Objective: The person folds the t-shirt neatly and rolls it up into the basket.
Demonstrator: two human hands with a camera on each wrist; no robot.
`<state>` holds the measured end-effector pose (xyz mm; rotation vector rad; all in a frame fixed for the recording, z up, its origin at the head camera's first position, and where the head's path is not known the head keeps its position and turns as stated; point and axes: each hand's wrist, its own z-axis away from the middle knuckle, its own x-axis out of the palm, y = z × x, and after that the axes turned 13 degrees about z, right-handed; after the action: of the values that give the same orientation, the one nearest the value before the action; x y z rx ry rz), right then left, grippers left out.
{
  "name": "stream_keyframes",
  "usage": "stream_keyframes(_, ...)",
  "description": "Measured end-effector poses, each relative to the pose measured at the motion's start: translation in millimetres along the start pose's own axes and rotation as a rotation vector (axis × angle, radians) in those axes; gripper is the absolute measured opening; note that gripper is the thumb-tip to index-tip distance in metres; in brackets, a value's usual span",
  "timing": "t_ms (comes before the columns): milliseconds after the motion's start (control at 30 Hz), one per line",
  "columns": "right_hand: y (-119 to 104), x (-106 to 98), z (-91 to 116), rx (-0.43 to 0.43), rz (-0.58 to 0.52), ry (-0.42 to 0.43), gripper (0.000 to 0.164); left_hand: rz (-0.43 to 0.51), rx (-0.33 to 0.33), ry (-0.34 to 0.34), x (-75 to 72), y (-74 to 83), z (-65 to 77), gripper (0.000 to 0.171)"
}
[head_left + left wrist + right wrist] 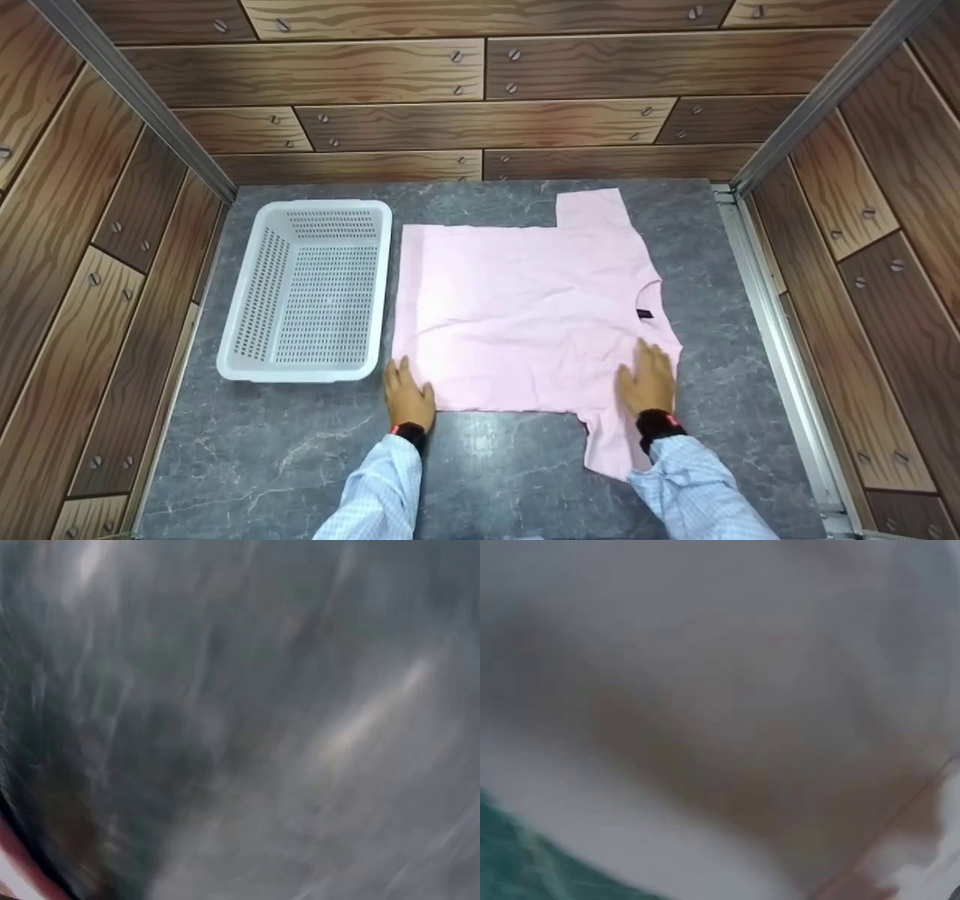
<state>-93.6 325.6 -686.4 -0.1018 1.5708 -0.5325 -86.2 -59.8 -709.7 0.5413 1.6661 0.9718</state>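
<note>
A pink T-shirt [502,315] lies spread on the grey marbled surface, its hem to the left and its neckline to the right. A small dark label [644,313] shows inside the collar. At the hem's near corner, my left hand [409,397] touches the cloth with its fingers extended. My right hand [648,381] rests over the shirt between the neckline and the near sleeve [611,446], fingers pointing away from me. Both wrist views are badly blurred; the left one shows mostly grey surface [300,690].
A white perforated plastic basket [379,300] stands just left of the shirt's hem, with nothing in it. Wood-patterned walls [480,71] enclose the surface at the back and both sides. A metal rail [780,345] runs along the right edge.
</note>
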Motion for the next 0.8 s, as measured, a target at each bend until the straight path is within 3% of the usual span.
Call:
stream_keyframes(67,10,-10,2,0.074,-0.044,0.06,0.058,0.107,-0.063,0.039,-4.3,4.4,-5.0,0.06)
stream_keyframes(167,22,-22,7,0.203,-0.122,0.084,0.056,0.263,-0.223,0.056,-9.8,14.4,-14.4,0.063)
stream_keyframes(267,30,-27,12,0.31,-0.18,0.043,0.058,0.45,-0.413,0.063,-13.2,24.5,-23.4,0.069)
stream_keyframes(367,33,-29,18,0.371,-0.223,-0.022,0.063,0.596,-0.531,0.08,-14.0,31.0,-29.6,0.073)
stream_keyframes(433,34,-31,22,0.401,-0.248,-0.071,0.068,0.663,-0.56,0.062,-13.5,32.1,-31.1,0.069)
stream_keyframes(500,34,-34,27,0.437,-0.269,-0.152,0.072,0.668,-0.547,0.009,-13.9,31.3,-30.6,0.06)
stream_keyframes(667,39,-48,37,0.438,-0.253,-0.378,0.069,0.531,-0.479,-0.162,-23.1,24.7,-25.1,0.036)
stream_keyframes(800,48,-54,48,0.387,-0.247,-0.389,0.055,0.421,-0.456,-0.262,-35.0,17.8,-18.8,0.034)
